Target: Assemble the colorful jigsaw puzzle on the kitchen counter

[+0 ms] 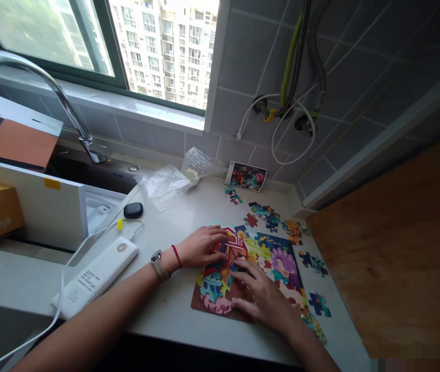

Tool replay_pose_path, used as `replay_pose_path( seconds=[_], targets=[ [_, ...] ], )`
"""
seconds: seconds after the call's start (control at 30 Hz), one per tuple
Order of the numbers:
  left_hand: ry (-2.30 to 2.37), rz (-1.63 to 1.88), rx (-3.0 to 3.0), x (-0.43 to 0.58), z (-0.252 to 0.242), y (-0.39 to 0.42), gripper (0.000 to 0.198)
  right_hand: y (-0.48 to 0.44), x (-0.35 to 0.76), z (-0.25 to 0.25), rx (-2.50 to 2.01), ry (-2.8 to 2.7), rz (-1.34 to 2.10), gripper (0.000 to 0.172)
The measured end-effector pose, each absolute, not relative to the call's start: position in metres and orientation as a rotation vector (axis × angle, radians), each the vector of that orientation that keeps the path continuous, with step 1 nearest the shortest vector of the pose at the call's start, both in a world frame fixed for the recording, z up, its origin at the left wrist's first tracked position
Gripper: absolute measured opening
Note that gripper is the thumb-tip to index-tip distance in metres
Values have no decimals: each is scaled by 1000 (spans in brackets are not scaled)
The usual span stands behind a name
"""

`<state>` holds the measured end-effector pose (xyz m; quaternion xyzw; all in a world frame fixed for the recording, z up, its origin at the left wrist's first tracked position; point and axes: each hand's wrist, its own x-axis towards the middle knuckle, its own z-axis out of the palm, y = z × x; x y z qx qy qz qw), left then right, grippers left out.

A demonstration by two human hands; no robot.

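Note:
A colourful jigsaw puzzle [293,297], partly put together, lies on the white counter under both hands. My left hand [202,245] rests flat over its upper left part, fingers stretched toward the red barn picture. Across the puzzle's middle, my right hand [260,294] lies with its fingers spread, touching the pieces. Neither hand shows a piece gripped. Loose jigsaw pieces [266,214] are scattered behind the puzzle, and more jigsaw pieces [319,304] lie along its right side. A picture card [246,176] of a puzzle scene leans at the wall.
Left of the puzzle are a white power bank [99,274] with a cable and a black earbud-like case [133,210]. Crumpled clear plastic bags [169,185] lie behind. A sink [99,176] with a faucet [60,95] and boxes stands left; a wooden panel [398,248] borders the right.

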<state>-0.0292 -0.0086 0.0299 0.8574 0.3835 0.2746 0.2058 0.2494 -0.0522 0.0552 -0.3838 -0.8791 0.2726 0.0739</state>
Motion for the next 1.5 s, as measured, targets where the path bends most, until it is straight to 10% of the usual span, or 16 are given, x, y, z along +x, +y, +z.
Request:
replay_pose_path(
  seconds=[0.43, 0.73, 1.5],
  targets=[
    [1142, 609, 2459, -34, 16, -15, 58, 10, 250, 55, -1028, -2648, 949, 63],
    [1324, 557, 2413, -41, 16, -18, 54, -11, 241, 50, -692, -2507, 693, 28],
    [1279, 408, 2504, -39, 34, -17, 48, -45, 211, 46, -382, -2661, 522, 19]
  ],
)
